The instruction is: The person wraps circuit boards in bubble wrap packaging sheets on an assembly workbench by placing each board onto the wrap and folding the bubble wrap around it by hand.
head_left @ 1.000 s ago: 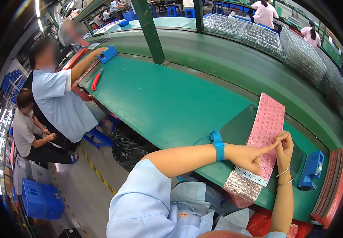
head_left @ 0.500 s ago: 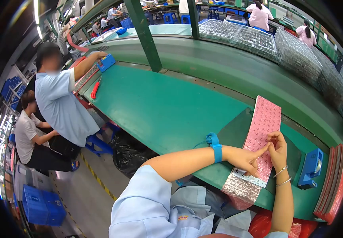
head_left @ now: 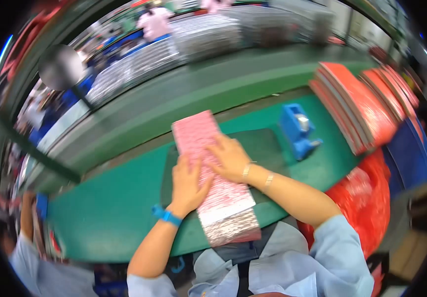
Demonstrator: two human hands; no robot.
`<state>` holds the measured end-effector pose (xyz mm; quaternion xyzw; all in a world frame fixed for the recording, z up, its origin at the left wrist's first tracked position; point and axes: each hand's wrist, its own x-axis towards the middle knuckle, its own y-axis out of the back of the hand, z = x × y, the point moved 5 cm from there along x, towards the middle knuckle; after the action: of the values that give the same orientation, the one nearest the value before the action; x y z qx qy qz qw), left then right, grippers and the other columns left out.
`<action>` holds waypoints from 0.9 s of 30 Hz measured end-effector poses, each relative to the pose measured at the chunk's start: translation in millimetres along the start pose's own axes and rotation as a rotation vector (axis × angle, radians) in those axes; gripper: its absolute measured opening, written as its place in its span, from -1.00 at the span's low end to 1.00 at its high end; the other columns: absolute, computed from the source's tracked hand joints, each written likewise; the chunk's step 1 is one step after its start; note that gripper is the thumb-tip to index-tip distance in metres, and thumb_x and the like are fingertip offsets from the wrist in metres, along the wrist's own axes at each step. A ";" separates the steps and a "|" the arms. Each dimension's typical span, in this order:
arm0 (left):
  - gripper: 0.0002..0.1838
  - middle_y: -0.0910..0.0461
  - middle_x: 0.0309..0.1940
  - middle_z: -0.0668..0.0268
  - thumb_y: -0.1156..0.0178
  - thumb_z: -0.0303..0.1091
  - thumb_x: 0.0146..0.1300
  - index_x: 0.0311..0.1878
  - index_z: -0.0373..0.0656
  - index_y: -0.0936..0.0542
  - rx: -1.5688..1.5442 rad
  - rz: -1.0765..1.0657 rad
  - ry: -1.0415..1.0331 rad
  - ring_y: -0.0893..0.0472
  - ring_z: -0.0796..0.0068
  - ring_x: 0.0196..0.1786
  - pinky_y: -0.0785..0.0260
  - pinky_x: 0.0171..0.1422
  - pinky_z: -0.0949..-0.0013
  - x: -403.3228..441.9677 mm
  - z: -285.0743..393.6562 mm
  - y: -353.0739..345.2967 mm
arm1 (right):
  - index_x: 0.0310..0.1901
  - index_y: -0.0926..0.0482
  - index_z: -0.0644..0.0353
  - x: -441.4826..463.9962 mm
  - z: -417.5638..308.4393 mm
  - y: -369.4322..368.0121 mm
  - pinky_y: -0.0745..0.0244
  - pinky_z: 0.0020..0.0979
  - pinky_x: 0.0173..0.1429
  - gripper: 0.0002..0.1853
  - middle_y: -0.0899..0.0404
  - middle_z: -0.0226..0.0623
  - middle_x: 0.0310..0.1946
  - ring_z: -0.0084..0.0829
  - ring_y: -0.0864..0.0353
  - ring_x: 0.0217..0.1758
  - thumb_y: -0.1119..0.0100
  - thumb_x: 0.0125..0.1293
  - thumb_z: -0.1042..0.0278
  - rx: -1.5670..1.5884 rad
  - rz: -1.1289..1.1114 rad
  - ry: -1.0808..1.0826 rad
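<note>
A long pink patterned sheet (head_left: 193,132), blurred by motion, lies on a dark mat (head_left: 268,143) on the green bench. At its near end a white strip (head_left: 228,210) shows, with shiny bubble wrap (head_left: 232,228) beyond it, reaching past the bench edge. My left hand (head_left: 187,185) rests on the sheet's left side, fingers spread. Opposite it, my right hand (head_left: 229,158) lies on the right part of the sheet, its fingers stretched out too. Neither hand grips anything. A blue band (head_left: 168,216) circles my left wrist.
A blue tape dispenser (head_left: 296,129) stands to the right on the green bench (head_left: 109,213). Past it are stacked red-wrapped boards (head_left: 347,106). A red plastic bag (head_left: 357,203) sits below the right edge. A co-worker's arm (head_left: 27,218) is at the far left.
The view has swung to the right. My hands have parted: the right one has gone from bent, pinched fingers to lying flat, and the left has shifted up along the sheet.
</note>
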<state>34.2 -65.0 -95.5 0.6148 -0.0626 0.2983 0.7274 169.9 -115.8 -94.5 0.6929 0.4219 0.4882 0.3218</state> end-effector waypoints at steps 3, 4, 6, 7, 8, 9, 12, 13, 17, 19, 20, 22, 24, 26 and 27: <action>-0.31 -0.02 0.33 -0.18 -0.05 0.01 0.21 0.32 -0.21 -0.22 0.001 -0.120 0.049 -0.07 -0.19 0.35 0.08 0.35 -0.11 5.0 7.2 -4.7 | 0.08 -0.40 0.18 4.8 -6.5 4.8 -0.07 0.01 0.29 -0.52 -0.22 0.01 0.24 -0.05 -0.17 0.32 0.00 0.20 0.05 -0.078 0.088 0.018; -0.30 -0.01 0.34 -0.18 -0.04 0.01 0.22 0.32 -0.22 -0.21 -0.016 -0.134 0.066 -0.05 -0.19 0.36 0.10 0.35 -0.12 8.2 9.8 -7.1 | 0.07 -0.40 0.22 7.9 -10.0 4.4 -0.05 0.01 0.32 -0.50 -0.22 0.03 0.23 -0.05 -0.16 0.32 0.00 0.20 0.04 -0.098 0.131 0.054; -0.29 0.02 0.35 -0.18 -0.04 0.02 0.22 0.33 -0.24 -0.20 -0.027 -0.171 0.133 0.00 -0.20 0.39 0.13 0.37 -0.14 4.4 5.3 -4.2 | 0.09 -0.37 0.28 24.0 -15.2 -1.6 -0.01 0.00 0.34 -0.44 -0.21 0.06 0.23 -0.04 -0.13 0.34 0.03 0.21 -0.01 -0.186 0.098 0.068; -0.28 0.03 0.36 -0.18 -0.03 0.03 0.22 0.33 -0.25 -0.19 -0.023 -0.192 0.178 0.02 -0.20 0.40 0.15 0.38 -0.15 -0.5 0.4 -2.0 | 0.12 -0.34 0.33 32.2 -18.8 -4.3 0.03 0.00 0.37 -0.39 -0.20 0.09 0.24 -0.04 -0.10 0.36 0.06 0.22 -0.06 -0.269 0.073 0.096; -0.28 0.03 0.36 -0.18 -0.03 0.03 0.22 0.33 -0.25 -0.19 -0.011 -0.204 0.196 0.02 -0.20 0.40 0.15 0.38 -0.15 -4.2 -3.3 0.1 | 0.12 -0.34 0.33 37.3 -17.7 -11.9 0.03 0.00 0.37 -0.39 -0.20 0.09 0.24 -0.04 -0.10 0.36 0.06 0.22 -0.06 -0.246 0.066 0.102; -0.25 0.05 0.36 -0.18 -0.03 0.05 0.22 0.34 -0.27 -0.16 -0.014 -0.216 0.194 0.04 -0.20 0.40 0.16 0.38 -0.16 -4.6 -4.4 0.9 | 0.14 -0.32 0.36 42.6 -12.7 -18.6 0.05 -0.01 0.37 -0.35 -0.19 0.10 0.25 -0.03 -0.09 0.37 0.09 0.23 -0.08 -0.180 0.064 0.073; -0.17 0.09 0.37 -0.19 -0.03 0.10 0.21 0.36 -0.31 -0.08 -0.038 -0.231 0.183 0.09 -0.20 0.42 0.17 0.37 -0.20 -0.5 -2.0 -3.0 | 0.21 -0.23 0.42 54.1 5.6 -35.4 0.10 -0.04 0.40 -0.26 -0.15 0.13 0.27 -0.01 -0.03 0.40 0.17 0.26 -0.16 -0.006 0.053 -0.013; -0.17 0.09 0.37 -0.19 -0.03 0.10 0.21 0.36 -0.31 -0.08 -0.037 -0.233 0.195 0.09 -0.20 0.42 0.17 0.37 -0.20 -1.2 -0.6 -1.8 | 0.21 -0.23 0.42 55.4 6.3 -37.4 0.10 -0.04 0.40 -0.26 -0.15 0.13 0.27 -0.01 -0.03 0.40 0.17 0.26 -0.16 0.001 0.044 -0.007; -0.04 0.13 0.37 -0.24 -0.03 0.18 0.17 0.37 -0.41 0.05 -0.046 -0.255 0.152 0.13 -0.20 0.43 0.19 0.37 -0.22 -5.1 19.7 8.1 | 0.28 -0.12 0.45 51.7 7.1 -36.8 0.16 -0.07 0.43 -0.15 -0.07 0.13 0.33 0.01 0.02 0.43 0.26 0.26 -0.26 -0.001 -0.007 -0.024; -0.02 0.14 0.37 -0.25 -0.03 0.19 0.16 0.37 -0.42 0.08 -0.030 -0.258 0.151 0.14 -0.20 0.43 0.20 0.37 -0.22 -7.1 20.1 5.0 | 0.28 -0.12 0.44 59.7 1.7 -32.0 0.17 -0.07 0.43 -0.15 -0.05 0.13 0.33 0.00 0.03 0.43 0.26 0.26 -0.27 -0.031 -0.065 -0.053; 0.01 0.14 0.37 -0.26 -0.04 0.20 0.15 0.37 -0.43 0.10 -0.014 -0.261 0.141 0.15 -0.20 0.43 0.20 0.37 -0.23 -7.5 19.6 3.0 | 0.29 -0.12 0.44 64.7 0.2 -30.4 0.17 -0.07 0.43 -0.14 -0.04 0.12 0.34 0.00 0.04 0.43 0.26 0.25 -0.27 -0.066 -0.116 -0.087; 0.05 0.16 0.36 -0.29 -0.04 0.22 0.14 0.37 -0.45 0.15 0.015 -0.281 0.117 0.16 -0.20 0.43 0.20 0.37 -0.23 -10.2 19.8 0.9 | 0.29 -0.11 0.42 70.2 -0.7 -33.5 0.18 -0.07 0.43 -0.13 -0.01 0.12 0.35 -0.02 0.06 0.44 0.26 0.24 -0.29 -0.130 -0.222 -0.166; 0.05 0.15 0.36 -0.29 -0.05 0.22 0.14 0.37 -0.46 0.14 0.009 -0.279 0.122 0.16 -0.21 0.43 0.19 0.36 -0.23 -12.1 21.0 0.8 | 0.30 -0.12 0.39 73.2 -2.0 -41.0 0.18 -0.07 0.43 -0.14 0.00 0.10 0.36 -0.02 0.07 0.45 0.26 0.24 -0.30 -0.141 -0.231 -0.158; 0.04 0.15 0.36 -0.30 -0.05 0.21 0.14 0.36 -0.48 0.11 -0.003 -0.254 0.118 0.15 -0.21 0.43 0.18 0.36 -0.23 -11.7 22.2 1.8 | 0.32 -0.12 0.31 78.8 -2.4 -49.1 0.17 -0.07 0.43 -0.15 0.01 0.06 0.37 -0.04 0.08 0.46 0.26 0.23 -0.31 -0.182 -0.233 -0.139; 0.04 0.15 0.36 -0.30 -0.05 0.21 0.13 0.35 -0.49 0.09 -0.009 -0.238 0.116 0.15 -0.22 0.43 0.17 0.35 -0.24 -10.2 20.9 1.5 | 0.32 -0.13 0.27 84.6 -2.5 -51.2 0.16 -0.07 0.43 -0.15 0.02 0.04 0.38 -0.05 0.09 0.46 0.26 0.23 -0.32 -0.204 -0.232 -0.127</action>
<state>30.9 -88.0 -93.9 0.5966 0.0516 0.2445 0.7627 167.8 -17.3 -103.4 0.6328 0.4260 0.4433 0.4707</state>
